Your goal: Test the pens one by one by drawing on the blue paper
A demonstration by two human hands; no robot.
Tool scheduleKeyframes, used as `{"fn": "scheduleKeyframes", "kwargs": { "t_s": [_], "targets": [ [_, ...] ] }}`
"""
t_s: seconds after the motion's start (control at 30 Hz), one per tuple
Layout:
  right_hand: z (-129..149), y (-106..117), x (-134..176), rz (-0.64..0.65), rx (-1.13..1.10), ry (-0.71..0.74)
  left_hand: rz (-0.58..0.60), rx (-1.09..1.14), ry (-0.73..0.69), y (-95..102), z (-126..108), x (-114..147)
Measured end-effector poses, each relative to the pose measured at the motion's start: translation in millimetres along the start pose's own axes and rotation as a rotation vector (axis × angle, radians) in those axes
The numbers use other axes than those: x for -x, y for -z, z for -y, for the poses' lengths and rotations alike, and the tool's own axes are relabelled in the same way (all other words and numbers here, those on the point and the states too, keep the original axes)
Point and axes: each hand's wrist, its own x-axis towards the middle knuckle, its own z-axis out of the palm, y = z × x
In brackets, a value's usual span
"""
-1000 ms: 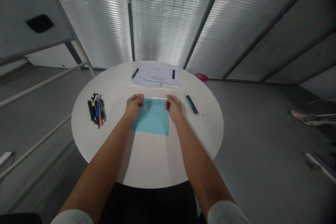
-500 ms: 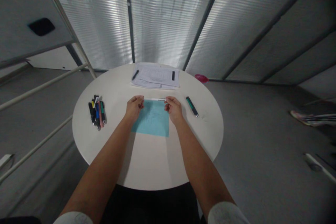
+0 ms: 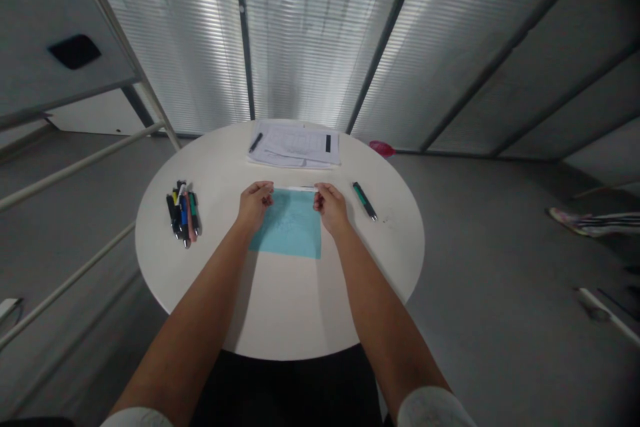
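A light-blue rectangular sheet point(image 3: 286, 227) with faint marks lies in front of me on the round white table point(image 3: 290, 307). A narrow white strip runs along its far edge; whether it is a flap or a separate piece I cannot tell. My left hand point(image 3: 255, 203) pinches the far left corner between thumb and fingers. At the far right corner, my right hand point(image 3: 330, 205) has the same kind of pinch. Both hands are closed, and the fingers hide the corners. To the right of my right hand lies a green and black pen point(image 3: 365, 201).
A bunch of pens point(image 3: 184, 215) in several colours lies at the table's left. Toward the back is a stack of printed papers point(image 3: 295, 145) with a dark pen point(image 3: 256, 142) on it. White metal rails point(image 3: 80, 163) stand left of the table. A person's foot point(image 3: 567, 220) shows at far right.
The view has shifted very slightly. Both hands keep their pinch on the sheet's far edge, and the dark mark on the white strip beside my right hand shows less.
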Motion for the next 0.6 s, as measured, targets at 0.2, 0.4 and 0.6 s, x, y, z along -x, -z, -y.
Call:
{"fn": "scheduleKeyframes", "kwargs": {
  "t_s": [0.2, 0.4, 0.6],
  "targets": [
    [0, 1, -6, 0.075, 0.140, -0.099, -0.002, -0.089, -0.065, 5.1, 10, -1],
    [4, 1, -14, 0.151, 0.177, -0.176, 0.024, -0.235, -0.110, 8.4, 17, -4],
    [3, 2, -10, 0.119, 0.121, -0.116, 0.078, -0.217, -0.033, 8.1, 11, -7]
  ]
}}
